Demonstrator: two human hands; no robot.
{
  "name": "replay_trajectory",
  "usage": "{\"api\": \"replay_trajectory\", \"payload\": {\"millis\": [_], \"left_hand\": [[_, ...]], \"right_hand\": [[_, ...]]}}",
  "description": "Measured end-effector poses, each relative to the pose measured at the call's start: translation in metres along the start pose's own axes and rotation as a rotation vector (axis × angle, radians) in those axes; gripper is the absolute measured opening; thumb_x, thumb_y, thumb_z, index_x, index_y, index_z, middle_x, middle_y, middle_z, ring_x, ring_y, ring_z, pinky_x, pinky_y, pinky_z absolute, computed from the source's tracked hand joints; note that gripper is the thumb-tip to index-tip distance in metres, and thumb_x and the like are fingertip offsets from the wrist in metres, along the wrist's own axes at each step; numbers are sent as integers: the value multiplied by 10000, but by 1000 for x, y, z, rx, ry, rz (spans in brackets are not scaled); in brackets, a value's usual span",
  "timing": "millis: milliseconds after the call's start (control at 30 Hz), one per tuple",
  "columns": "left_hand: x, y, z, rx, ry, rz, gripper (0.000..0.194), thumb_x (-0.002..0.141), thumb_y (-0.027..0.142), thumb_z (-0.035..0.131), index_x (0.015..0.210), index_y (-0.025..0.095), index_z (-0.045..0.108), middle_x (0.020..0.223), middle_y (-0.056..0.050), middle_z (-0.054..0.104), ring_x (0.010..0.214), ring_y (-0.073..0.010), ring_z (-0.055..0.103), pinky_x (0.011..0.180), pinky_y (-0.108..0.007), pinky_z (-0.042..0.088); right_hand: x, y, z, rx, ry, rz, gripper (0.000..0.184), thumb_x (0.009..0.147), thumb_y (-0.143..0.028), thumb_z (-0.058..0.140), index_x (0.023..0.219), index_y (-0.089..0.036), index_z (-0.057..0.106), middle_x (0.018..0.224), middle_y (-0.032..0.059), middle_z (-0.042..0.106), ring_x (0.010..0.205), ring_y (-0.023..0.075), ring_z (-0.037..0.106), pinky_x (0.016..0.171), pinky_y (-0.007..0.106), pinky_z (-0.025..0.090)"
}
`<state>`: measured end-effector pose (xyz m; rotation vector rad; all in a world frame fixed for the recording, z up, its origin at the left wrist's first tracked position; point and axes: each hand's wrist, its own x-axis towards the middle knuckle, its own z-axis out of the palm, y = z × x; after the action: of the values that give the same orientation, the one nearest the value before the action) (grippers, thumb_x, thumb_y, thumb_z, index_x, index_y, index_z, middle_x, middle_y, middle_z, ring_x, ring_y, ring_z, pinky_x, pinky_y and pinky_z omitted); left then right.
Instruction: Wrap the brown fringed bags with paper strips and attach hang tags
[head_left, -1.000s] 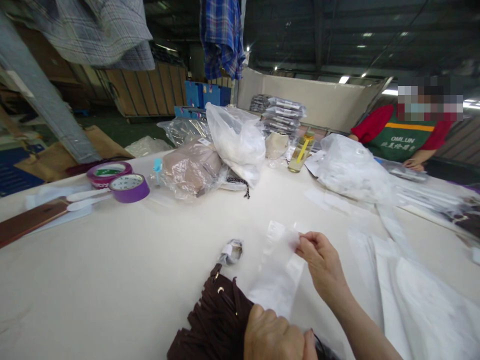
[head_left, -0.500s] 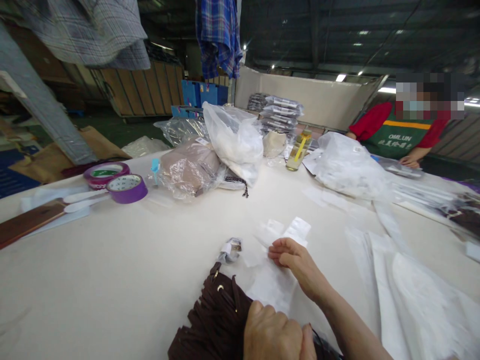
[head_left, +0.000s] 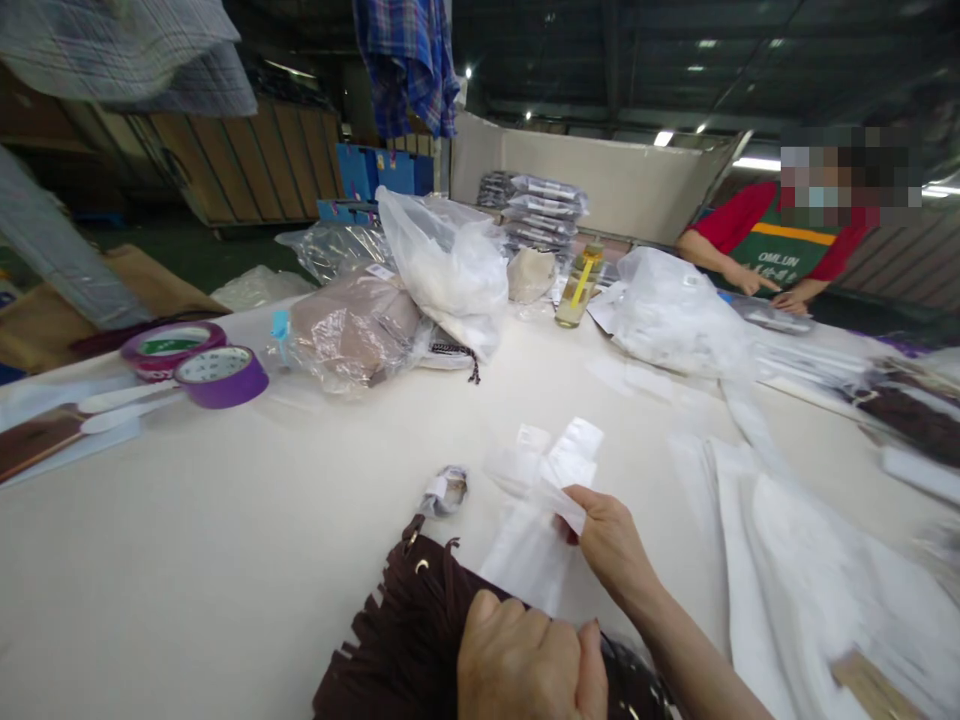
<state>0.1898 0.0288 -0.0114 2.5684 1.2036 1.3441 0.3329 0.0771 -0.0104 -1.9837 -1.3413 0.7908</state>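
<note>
Right fingers (head_left: 576, 496) pinch a translucent strip (head_left: 562, 504); left fingers (head_left: 501, 630) clench a brown fringed bag (head_left: 401, 640), partly covering it. White plastic sheets (head_left: 799, 570) lie rightward, purple tape (head_left: 223, 380) far left, a bottle (head_left: 579, 288) beyond.

1 dark-brown fringed bag (head_left: 401, 640) lies beside thin, translucent white sheets (head_left: 531, 550).

"OMLUN" is read on the green apron (head_left: 786, 252), above Chinese characters; print inside the purple tape (head_left: 226, 388) cannot be resolved.
</note>
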Motion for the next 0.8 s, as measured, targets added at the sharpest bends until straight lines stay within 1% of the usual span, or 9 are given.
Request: {"api": "replay_trajectory", "payload": {"millis": [100,200,400,467,567,600,667,733,800], "left_hand": [[2,0,-5,15,-28,11,356,823,169,484,476,170,401,433,18,443,433,-116,423,526,-317,201],[3,1,-8,26,-84,1,365,836,189,484,479,173,411,443,18,451,451,-125,435,544,-319,212],[6,5,-7,26,-130,-6,387,857,202,447,471,182,432,439,13,466,450,-150,437,566,-330,220],[7,6,-6,34,-168,-17,382,856,206,442,474,184,442,438,7,471,455,-156,438,578,-334,230],[7,5,-6,21,-201,-63,323,841,179,420,521,179,466,483,-10,485,507,-172,453,589,-330,251],[7,4,-5,-2,-193,-104,288,834,159,397,559,174,481,521,-20,496,545,-180,463,596,-328,264],[7,0,-5,-96,-121,-241,223,815,135,353,666,160,516,626,-45,526,640,-196,484,632,-328,303],[7,-5,-3,-297,12,-456,187,799,171,353,777,153,538,727,-61,548,730,-205,499,690,-336,346],[7,-12,-1,-567,143,-710,178,776,250,398,831,162,543,757,-51,556,758,-198,515,722,-329,381]], "right_hand": [[-7,0,-14,-28,78,17,206,617,-218,388,554,-197,583,457,-22,489,489,125,451,492,222,300],[-12,-5,-25,-88,164,-3,269,612,-177,376,624,-195,643,471,-15,525,500,132,478,503,221,314],[-18,-32,-36,-235,319,-105,388,591,-75,318,676,-187,679,502,2,567,507,132,503,520,224,325],[-25,-42,-36,-202,333,-133,375,595,-69,327,674,-186,674,528,-1,581,528,131,513,530,222,334],[-52,-53,-28,-20,320,-159,262,676,-125,398,667,-190,651,519,-30,546,523,120,501,508,207,343],[-65,-55,-23,57,330,-161,218,712,-165,431,672,-190,644,528,-36,538,526,117,499,506,203,353],[-95,-56,-9,189,376,-167,176,766,-251,481,722,-189,640,589,-32,558,561,117,514,531,205,386],[-124,-52,12,268,421,-194,182,797,-289,493,798,-190,647,678,-6,594,619,129,541,566,218,423],[-146,-44,34,267,440,-275,192,815,-255,474,837,-194,655,776,29,617,690,144,565,604,231,453]]}}
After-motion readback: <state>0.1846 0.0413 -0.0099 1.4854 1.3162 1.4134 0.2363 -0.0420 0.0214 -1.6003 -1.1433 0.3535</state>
